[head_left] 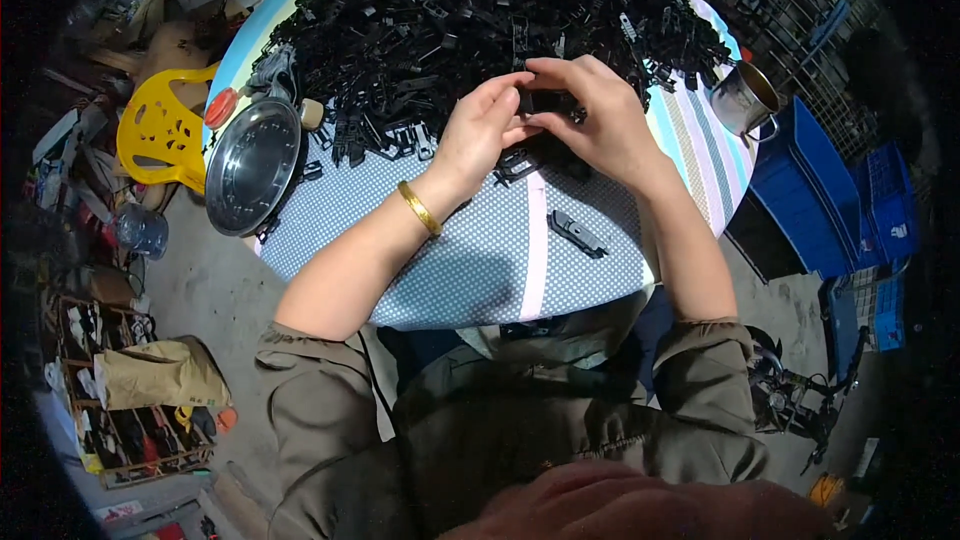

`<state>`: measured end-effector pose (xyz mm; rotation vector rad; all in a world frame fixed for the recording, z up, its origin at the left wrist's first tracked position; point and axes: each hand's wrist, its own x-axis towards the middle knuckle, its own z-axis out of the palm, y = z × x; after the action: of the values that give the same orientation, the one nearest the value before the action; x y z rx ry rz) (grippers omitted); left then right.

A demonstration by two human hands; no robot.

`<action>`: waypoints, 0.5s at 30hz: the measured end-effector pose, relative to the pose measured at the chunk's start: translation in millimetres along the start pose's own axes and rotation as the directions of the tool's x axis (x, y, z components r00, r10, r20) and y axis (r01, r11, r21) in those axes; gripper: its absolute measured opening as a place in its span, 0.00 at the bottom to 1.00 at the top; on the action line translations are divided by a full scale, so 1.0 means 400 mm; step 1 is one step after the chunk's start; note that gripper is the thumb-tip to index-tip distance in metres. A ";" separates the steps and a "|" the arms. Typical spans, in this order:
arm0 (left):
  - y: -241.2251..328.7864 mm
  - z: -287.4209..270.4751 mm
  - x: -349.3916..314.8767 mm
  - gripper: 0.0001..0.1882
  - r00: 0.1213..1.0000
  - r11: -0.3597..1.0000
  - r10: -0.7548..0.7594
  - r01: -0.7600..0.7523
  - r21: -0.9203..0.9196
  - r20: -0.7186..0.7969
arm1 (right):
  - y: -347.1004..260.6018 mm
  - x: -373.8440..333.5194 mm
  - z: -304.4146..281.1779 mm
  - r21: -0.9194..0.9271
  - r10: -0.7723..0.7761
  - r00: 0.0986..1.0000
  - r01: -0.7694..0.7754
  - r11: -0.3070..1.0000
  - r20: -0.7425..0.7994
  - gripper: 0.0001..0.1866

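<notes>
hands [608,118] together, pinching black part [530,101] | black heap [440,25] just beyond | basin [254,168] left | metal mug [735,106] right

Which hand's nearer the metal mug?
Right. The right hand is to the left of the metal mug; the left hand is farther left, on the far side of the right hand from it.

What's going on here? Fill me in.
A person holds their left hand and right hand close together at the near side of a heap of black parts on a table; any piece between them is unclear. One loose black part lies nearer the person. A metal bowl sits left, a metal mug right.
</notes>
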<state>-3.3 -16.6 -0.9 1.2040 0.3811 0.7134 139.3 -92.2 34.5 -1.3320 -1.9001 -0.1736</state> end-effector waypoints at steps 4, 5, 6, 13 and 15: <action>0.002 0.002 -0.001 0.18 0.999 0.998 -0.026 0.028 0.064 -0.027 | -0.001 -0.004 -0.002 -0.084 -0.048 0.998 0.045 0.995 -0.030 0.25; 0.002 0.000 -0.001 0.18 0.999 0.997 -0.017 0.019 0.070 -0.027 | 0.000 -0.004 -0.002 -0.092 -0.050 0.998 0.046 0.995 -0.037 0.25; 0.001 0.001 -0.002 0.18 1.000 0.997 -0.007 0.009 0.074 -0.026 | 0.002 -0.005 -0.003 -0.087 -0.047 0.998 0.044 0.995 -0.038 0.25; 0.002 0.000 0.000 0.16 0.999 0.984 0.050 -0.052 0.170 0.015 | -0.007 -0.006 0.019 -0.239 -0.228 0.962 0.189 0.953 -0.149 0.22; 0.003 -0.004 0.005 0.16 0.996 0.979 0.090 -0.089 0.183 -0.001 | -0.005 -0.003 0.030 -0.229 -0.247 0.957 0.208 0.951 -0.155 0.22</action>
<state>-3.3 -14.0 0.0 1.3987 0.4084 0.7742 131.7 -87.6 26.3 -1.1810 -1.9142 -0.6094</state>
